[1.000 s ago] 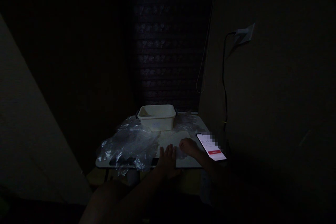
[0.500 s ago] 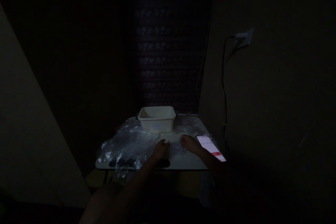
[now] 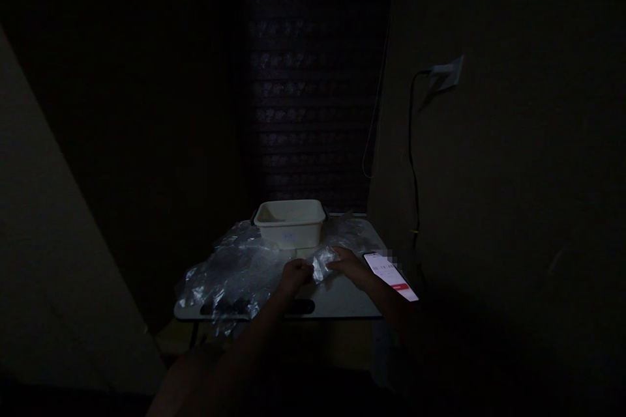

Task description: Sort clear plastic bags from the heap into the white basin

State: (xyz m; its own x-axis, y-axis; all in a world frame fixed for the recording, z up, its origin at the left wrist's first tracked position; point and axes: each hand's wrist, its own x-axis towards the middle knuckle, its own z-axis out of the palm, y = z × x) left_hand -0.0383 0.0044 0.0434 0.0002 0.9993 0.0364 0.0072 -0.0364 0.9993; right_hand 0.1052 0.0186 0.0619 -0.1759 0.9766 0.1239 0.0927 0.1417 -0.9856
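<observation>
Shiny, crinkled clear plastic film [image 3: 321, 266] spans the gap between the partly curled left hand [image 3: 295, 275] and right hand [image 3: 348, 265], both gripping it over the table [image 3: 345, 300], with a cream tub [image 3: 289, 236] beyond, heaped plastic sheeting [image 3: 229, 270] leftward and a lit phone [image 3: 388, 273] rightward.

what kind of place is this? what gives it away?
Probably a dim corner of a room, perhaps in a home: there's what looks like a window blind, a wall outlet with a black cable, and a white table with rounded corners.
</observation>
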